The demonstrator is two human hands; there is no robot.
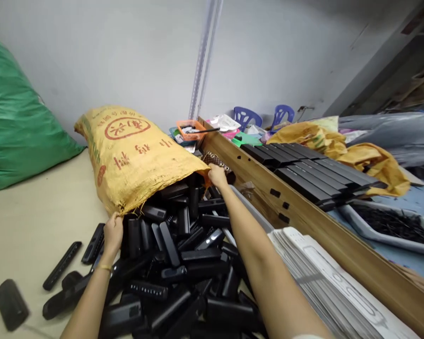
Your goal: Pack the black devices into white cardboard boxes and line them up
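Observation:
A big yellow woven sack [137, 155] with red printing lies tilted on the table, its mouth facing me. My left hand [113, 231] is closed on the near left corner of the sack's rim. At the right corner of that rim, my right hand [217, 176] grips the fabric. Out of the mouth spreads a heap of black plastic casings [183, 263], long and rounded, some with rows of small slots. Several lie apart on the left, among them a slotted casing [62, 265] and a blurred casing [11, 305]. The sack's inside is mostly hidden.
A green bag [24, 122] stands at the left. Along the right runs a wooden board [304, 221], with stacked white cards [321, 278] beside it. Beyond are black boxes [311, 169], a grey tray [395, 230] of black pieces and blue chairs [247, 117]. An orange basket [191, 131] sits behind.

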